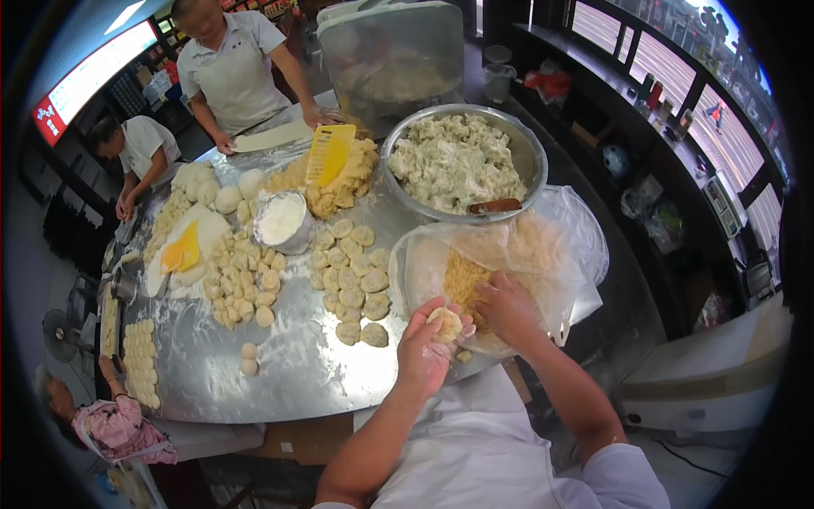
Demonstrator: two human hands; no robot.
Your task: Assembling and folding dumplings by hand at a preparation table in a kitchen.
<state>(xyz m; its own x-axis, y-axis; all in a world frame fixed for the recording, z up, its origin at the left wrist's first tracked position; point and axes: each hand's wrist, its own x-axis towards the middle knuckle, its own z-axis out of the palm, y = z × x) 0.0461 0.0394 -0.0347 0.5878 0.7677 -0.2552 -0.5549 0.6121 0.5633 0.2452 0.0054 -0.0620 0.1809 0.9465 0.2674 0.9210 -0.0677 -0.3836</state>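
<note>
My left hand point(427, 347) holds a small round of dough point(447, 324) with crumbly yellowish filling on it, near the front table edge. My right hand point(509, 308) reaches into the clear plastic bag point(426, 254), its fingertips in the yellow crumbly filling point(464, 277); whether they grip any is hidden. Behind the bag stands a steel bowl point(542, 168) of pale greenish filling point(458, 162), with a brown handle point(496, 206) at its near rim. Left of the bag lie several flattened filled dough pieces point(351, 297). Two small dough balls point(248, 359) sit farther left.
The steel table point(299, 382) also bears a flour bowl point(282, 219), a yellow scraper point(331, 154) on yellowish dough point(346, 191), an orange-yellow scraper point(181, 248), dough lumps point(238, 280) and rows of rounds point(140, 362). Several co-workers point(232, 70) stand around it. A clear bin point(391, 57) stands behind.
</note>
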